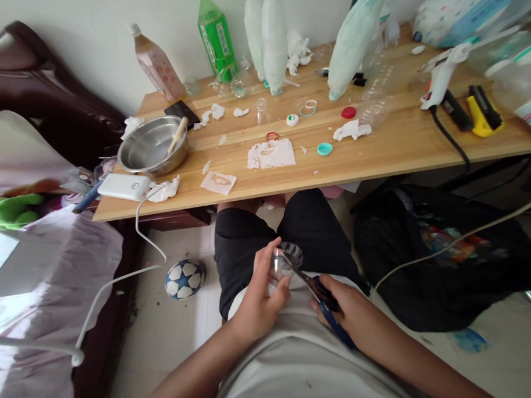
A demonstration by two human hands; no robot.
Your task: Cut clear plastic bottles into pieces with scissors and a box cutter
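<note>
Over my lap, my left hand (265, 293) grips a small clear plastic piece (283, 262), round and cup-like, perhaps cut from a bottle. My right hand (337, 307) is closed round the dark blue handles of a pair of scissors (330, 316). The scissor blades point up and left, and their tips reach the rim of the clear piece. Whether the blades are cutting into the plastic I cannot tell. Both hands are just in front of the table's near edge.
On the wooden table (233, 139) stand a metal bowl (153, 146), a green bottle (217, 38), a pink bottle (159, 64), a glue gun (442, 75) and a white power bank (124, 186). Tissue scraps and caps lie about. Below are a football (185, 279) and a black bag (405, 275).
</note>
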